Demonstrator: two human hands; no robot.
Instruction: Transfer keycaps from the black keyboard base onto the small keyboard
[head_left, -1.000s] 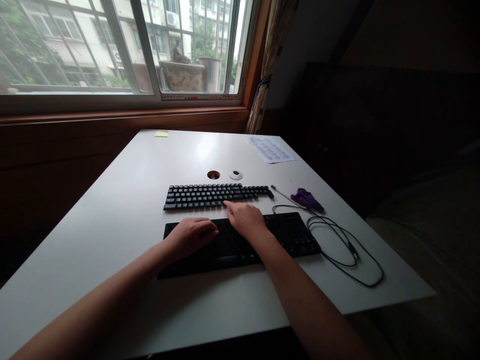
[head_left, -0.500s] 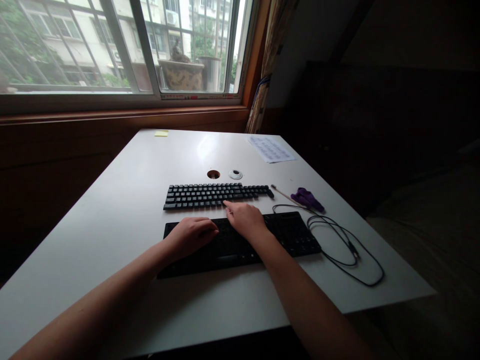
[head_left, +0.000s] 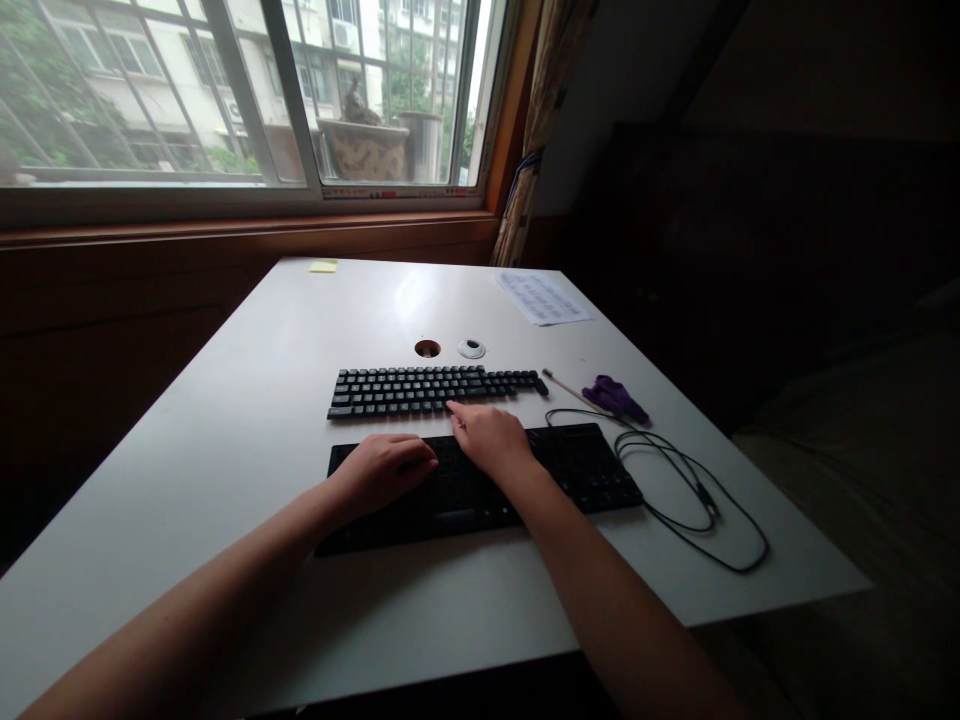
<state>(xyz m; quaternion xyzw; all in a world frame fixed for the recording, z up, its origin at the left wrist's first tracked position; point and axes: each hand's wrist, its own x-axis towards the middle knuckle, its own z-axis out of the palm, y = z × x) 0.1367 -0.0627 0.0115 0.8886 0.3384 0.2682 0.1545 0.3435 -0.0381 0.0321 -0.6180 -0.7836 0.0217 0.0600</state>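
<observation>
A black keyboard [head_left: 585, 465] lies on the white desk, many of its keys bare of caps on the part that shows. My left hand [head_left: 386, 465] rests over its left half with the fingers curled in; whatever they hold is hidden. Beyond the keyboard, loose black keycaps [head_left: 397, 390] are laid out in rows like a keyboard. My right hand [head_left: 491, 437] reaches over the keyboard's far edge, its index fingertip at a keycap in the nearest row. The fingers look closed there, with the thumb just below the index finger.
A black cable [head_left: 739, 570] lies coiled at the right, near a purple cloth [head_left: 615, 397] and a thin brush [head_left: 570, 385]. Farther back are a round desk hole [head_left: 427, 349], a white ring cover [head_left: 471, 349], printed paper [head_left: 544, 300] and a yellow note [head_left: 323, 267].
</observation>
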